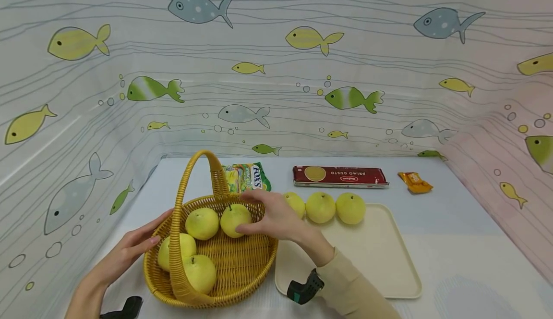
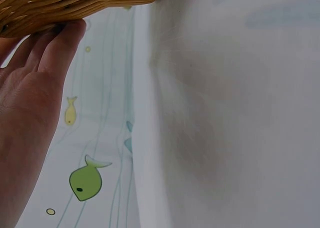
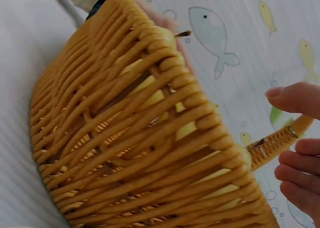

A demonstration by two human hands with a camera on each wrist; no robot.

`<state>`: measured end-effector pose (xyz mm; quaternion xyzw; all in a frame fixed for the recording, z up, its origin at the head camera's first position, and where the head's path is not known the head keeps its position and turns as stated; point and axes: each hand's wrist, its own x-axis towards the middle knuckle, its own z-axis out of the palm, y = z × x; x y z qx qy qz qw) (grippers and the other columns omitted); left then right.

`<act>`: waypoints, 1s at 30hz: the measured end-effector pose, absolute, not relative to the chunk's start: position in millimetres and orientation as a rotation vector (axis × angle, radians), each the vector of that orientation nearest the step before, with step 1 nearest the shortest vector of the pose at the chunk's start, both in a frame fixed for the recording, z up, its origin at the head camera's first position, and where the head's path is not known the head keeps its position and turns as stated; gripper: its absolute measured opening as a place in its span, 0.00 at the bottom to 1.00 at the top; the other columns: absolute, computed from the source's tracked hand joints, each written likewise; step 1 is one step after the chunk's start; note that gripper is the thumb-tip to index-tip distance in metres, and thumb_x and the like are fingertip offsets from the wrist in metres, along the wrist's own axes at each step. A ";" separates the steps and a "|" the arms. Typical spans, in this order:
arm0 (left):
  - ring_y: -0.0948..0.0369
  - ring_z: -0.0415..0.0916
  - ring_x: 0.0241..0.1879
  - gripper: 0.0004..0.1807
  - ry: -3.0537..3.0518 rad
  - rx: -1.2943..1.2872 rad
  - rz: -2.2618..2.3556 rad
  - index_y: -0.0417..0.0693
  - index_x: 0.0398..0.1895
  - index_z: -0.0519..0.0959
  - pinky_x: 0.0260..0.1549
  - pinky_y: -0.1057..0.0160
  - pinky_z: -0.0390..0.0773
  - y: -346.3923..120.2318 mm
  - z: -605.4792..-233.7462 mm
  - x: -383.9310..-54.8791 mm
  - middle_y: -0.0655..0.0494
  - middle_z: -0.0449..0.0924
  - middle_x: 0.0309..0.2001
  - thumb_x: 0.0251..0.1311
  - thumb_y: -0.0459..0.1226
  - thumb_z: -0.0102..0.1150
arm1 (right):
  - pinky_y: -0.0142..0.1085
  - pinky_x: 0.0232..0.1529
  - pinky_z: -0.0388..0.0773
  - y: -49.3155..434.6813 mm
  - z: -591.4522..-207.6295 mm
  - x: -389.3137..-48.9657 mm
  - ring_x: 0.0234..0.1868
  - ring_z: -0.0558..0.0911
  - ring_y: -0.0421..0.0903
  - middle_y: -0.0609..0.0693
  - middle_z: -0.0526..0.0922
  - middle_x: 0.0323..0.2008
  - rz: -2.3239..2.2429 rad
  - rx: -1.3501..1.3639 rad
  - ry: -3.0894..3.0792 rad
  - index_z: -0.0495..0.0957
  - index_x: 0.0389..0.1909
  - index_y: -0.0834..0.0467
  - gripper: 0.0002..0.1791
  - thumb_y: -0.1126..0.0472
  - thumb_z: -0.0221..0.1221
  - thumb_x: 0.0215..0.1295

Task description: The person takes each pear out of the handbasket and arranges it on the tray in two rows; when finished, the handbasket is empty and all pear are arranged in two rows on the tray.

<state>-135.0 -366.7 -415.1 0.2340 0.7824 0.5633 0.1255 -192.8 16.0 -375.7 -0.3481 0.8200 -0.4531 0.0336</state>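
A brown wicker basket with a tall handle holds several round yellow-green pears. My right hand is over its far right rim, thumb and fingers spread beside a pear with an upright stem. In the right wrist view, a gap shows between the thumb and fingers of this hand, with nothing in it. My left hand rests against the left side of the basket. Its fingers lie fairly straight on the wicker in the left wrist view.
Right of the basket lies a cream tray, with three pears along its far edge. Behind stand a green candy bag, a red biscuit pack and a small orange packet. A fish-patterned curtain encloses the white table.
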 end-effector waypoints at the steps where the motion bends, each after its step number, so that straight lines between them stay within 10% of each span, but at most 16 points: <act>1: 0.84 0.49 0.71 0.31 2.278 0.685 1.642 0.44 0.81 0.46 0.59 0.82 0.60 -366.8 -415.1 -135.1 0.76 0.52 0.77 0.77 0.27 0.32 | 0.37 0.65 0.72 14.6 -376.9 -192.6 0.62 0.79 0.45 0.52 0.81 0.61 -1.385 -1.067 2.531 0.74 0.64 0.59 0.38 0.50 0.74 0.54; 30: 0.84 0.50 0.71 0.31 2.297 0.696 1.643 0.42 0.80 0.47 0.59 0.82 0.61 -365.2 -414.2 -134.2 0.77 0.54 0.76 0.76 0.26 0.32 | 0.43 0.63 0.73 -9.7 -397.7 -188.8 0.64 0.76 0.48 0.51 0.75 0.66 -1.087 -1.018 2.748 0.71 0.68 0.58 0.38 0.48 0.70 0.58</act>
